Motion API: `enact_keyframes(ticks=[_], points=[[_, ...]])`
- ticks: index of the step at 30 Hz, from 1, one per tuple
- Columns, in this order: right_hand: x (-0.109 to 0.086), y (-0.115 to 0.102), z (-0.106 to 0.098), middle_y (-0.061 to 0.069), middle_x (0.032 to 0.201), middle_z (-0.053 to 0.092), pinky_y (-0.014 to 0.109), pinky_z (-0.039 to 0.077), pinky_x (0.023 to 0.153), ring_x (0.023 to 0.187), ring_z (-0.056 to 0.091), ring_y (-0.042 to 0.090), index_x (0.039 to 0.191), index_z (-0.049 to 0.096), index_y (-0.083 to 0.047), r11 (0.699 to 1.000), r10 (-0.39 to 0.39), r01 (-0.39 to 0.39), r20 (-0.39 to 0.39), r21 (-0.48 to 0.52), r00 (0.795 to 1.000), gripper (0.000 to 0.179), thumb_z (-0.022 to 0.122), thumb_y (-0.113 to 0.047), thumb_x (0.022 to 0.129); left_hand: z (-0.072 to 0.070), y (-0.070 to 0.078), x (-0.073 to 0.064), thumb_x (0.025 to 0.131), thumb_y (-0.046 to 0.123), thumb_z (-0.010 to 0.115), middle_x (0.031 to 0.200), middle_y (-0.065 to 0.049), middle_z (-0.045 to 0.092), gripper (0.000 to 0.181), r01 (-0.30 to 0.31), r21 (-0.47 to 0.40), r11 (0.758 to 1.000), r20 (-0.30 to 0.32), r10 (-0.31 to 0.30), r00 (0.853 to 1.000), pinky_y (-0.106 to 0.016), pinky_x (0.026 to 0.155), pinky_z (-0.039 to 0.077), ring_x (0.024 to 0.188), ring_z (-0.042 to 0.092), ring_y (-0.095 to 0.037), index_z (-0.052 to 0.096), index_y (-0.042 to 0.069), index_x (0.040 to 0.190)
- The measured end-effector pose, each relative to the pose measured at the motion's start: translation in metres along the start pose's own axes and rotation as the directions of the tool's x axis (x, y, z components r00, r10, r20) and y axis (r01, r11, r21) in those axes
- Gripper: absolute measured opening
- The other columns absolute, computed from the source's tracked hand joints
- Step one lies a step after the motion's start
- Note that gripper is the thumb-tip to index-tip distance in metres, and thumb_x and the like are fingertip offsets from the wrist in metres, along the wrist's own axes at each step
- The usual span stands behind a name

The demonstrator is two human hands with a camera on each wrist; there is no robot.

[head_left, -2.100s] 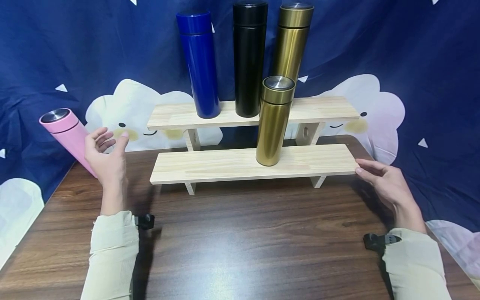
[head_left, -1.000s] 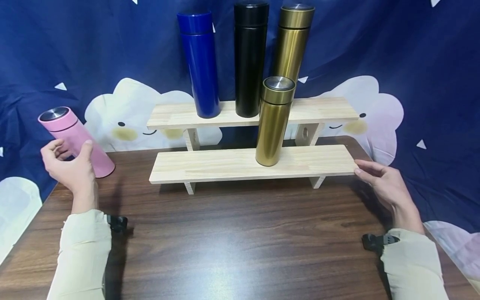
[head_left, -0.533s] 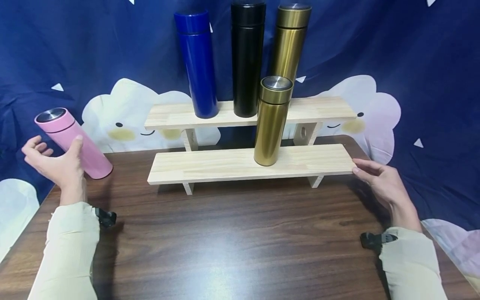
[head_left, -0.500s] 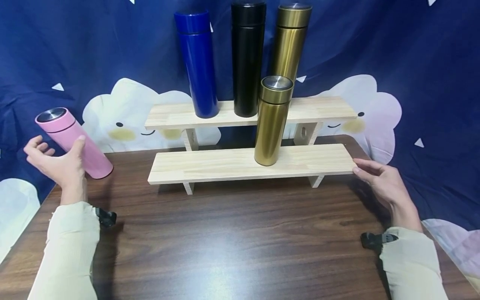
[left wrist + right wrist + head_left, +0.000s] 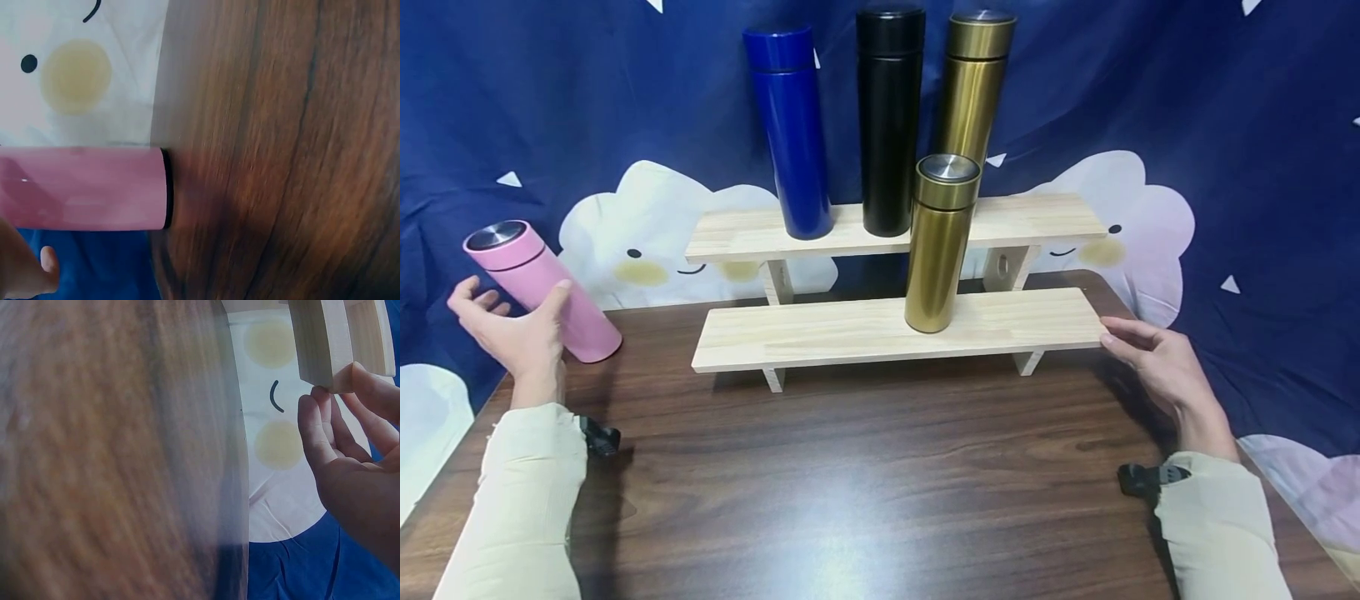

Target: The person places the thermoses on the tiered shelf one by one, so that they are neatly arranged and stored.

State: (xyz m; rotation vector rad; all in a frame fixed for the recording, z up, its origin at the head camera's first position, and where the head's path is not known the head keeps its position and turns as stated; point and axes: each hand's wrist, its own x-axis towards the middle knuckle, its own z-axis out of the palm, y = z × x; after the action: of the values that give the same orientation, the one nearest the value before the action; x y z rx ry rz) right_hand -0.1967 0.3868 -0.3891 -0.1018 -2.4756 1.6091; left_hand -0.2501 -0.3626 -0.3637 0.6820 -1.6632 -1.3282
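A pink thermos bottle (image 5: 546,292) with a silver-topped lid stands on the table at far left. My left hand (image 5: 516,333) is beside it, fingers loosely bent and thumb spread, the thumb overlapping the bottle in the head view. In the left wrist view a gap shows between the thumb (image 5: 47,259) and the pink bottle (image 5: 87,189). At the other side, my right hand (image 5: 1165,367) touches the right end of the lower wooden shelf (image 5: 820,333) with its fingertips. On that shelf a short gold thermos bottle (image 5: 938,250) stands upright.
The upper wooden shelf (image 5: 737,233) bears a blue thermos bottle (image 5: 792,150), a black one (image 5: 890,125) and a taller gold one (image 5: 973,100), partly hidden. A brown wood-grain table (image 5: 880,467) lies beneath; a blue cloth (image 5: 550,83) with cloud prints hangs behind.
My left hand has moved left, from in front of the pink bottle's lower part to its left side. The right hand stays at the shelf end. The whole view has shifted slightly.
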Motion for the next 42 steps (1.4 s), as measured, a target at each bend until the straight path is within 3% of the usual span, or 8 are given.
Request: enact_keyframes(ticks=[5,15,19,25,29,42], points=[[0.001,0.000,0.000,-0.029,0.093,0.066,0.007,0.044,0.079,0.092,0.058,-0.013,0.135,0.060,0.006,1.000,0.010,-0.010,-0.001,-0.015,1.000,0.049,0.074,-0.017,0.094,0.000,-0.001,0.003,0.069,0.026,0.093,0.129,0.008,0.044,0.089,-0.012,-0.004,1.000,0.030,0.012,0.999,-0.026,0.096,0.028,0.113,0.039,-0.003,0.041,0.029,0.141],[0.000,-0.001,0.000,-0.025,0.094,0.069,0.008,0.044,0.079,0.091,0.060,-0.011,0.126,0.068,-0.007,0.999,0.001,-0.001,0.012,0.032,1.000,0.034,0.074,-0.014,0.094,0.004,0.005,0.001,0.068,0.008,0.090,0.122,0.007,0.047,0.085,-0.020,-0.087,0.996,0.060,0.025,0.998,-0.023,0.094,0.031,0.107,0.043,-0.004,0.046,0.027,0.138],[0.000,0.000,0.001,-0.026,0.094,0.068,0.007,0.044,0.080,0.093,0.060,-0.012,0.129,0.066,-0.004,1.000,0.005,-0.006,0.009,0.028,1.000,0.037,0.074,-0.015,0.094,0.005,0.006,0.000,0.068,0.006,0.089,0.122,0.007,0.048,0.083,-0.014,-0.116,0.993,0.058,0.021,0.998,-0.023,0.092,0.031,0.106,0.043,-0.005,0.047,0.026,0.137],[0.000,0.000,0.001,-0.028,0.095,0.066,0.007,0.044,0.080,0.094,0.058,-0.012,0.136,0.059,0.006,1.000,0.021,-0.021,0.004,-0.013,1.000,0.049,0.073,-0.017,0.095,0.007,0.001,0.004,0.071,0.012,0.088,0.120,0.008,0.047,0.080,-0.049,-0.081,0.996,0.037,0.052,0.998,-0.022,0.093,0.030,0.107,0.041,-0.003,0.045,0.025,0.138],[0.001,0.000,0.001,-0.029,0.094,0.065,0.007,0.043,0.080,0.095,0.056,-0.012,0.137,0.056,0.009,0.999,0.027,-0.028,-0.001,-0.046,1.000,0.055,0.073,-0.020,0.095,0.009,-0.001,0.006,0.071,0.011,0.088,0.120,0.009,0.046,0.080,-0.039,-0.080,0.996,0.035,0.042,0.998,-0.021,0.092,0.029,0.106,0.041,-0.002,0.046,0.026,0.137],[0.000,-0.001,0.001,-0.027,0.094,0.067,0.007,0.045,0.080,0.093,0.058,-0.012,0.137,0.055,0.011,1.000,0.025,-0.025,-0.001,-0.015,1.000,0.053,0.073,-0.016,0.095,0.010,0.007,0.003,0.069,0.002,0.084,0.116,0.007,0.049,0.076,-0.005,-0.117,0.993,0.034,0.010,0.999,-0.021,0.088,0.033,0.104,0.044,-0.004,0.049,0.025,0.133]])
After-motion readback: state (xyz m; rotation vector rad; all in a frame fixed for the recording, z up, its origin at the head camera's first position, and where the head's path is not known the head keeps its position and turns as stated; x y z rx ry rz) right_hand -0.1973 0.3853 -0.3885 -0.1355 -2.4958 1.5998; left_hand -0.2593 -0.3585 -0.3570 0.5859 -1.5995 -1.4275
